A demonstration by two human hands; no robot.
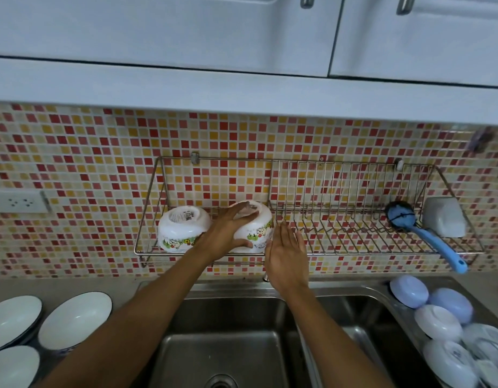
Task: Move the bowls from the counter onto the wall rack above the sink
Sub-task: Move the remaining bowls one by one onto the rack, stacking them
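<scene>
While the rack (pixel 354 242) carries two upturned bowls, both hands reach over the sink (pixel 242 345).
Left hand (pixel 228 233) clasps the right bowl (pixel 256 228), beside the other bowl (pixel 183 228); right hand (pixel 287 256) hovers spread, just beside it.

plates (pixel 14 317) cut by left edge; blurred dark object (pixel 479 140) on tiles

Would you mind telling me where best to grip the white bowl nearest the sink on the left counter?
Take the white bowl by its near rim, coming from above: it sits upright and open, so a thumb inside and fingers outside should pinch the thin edge. The right hand is free.
</scene>
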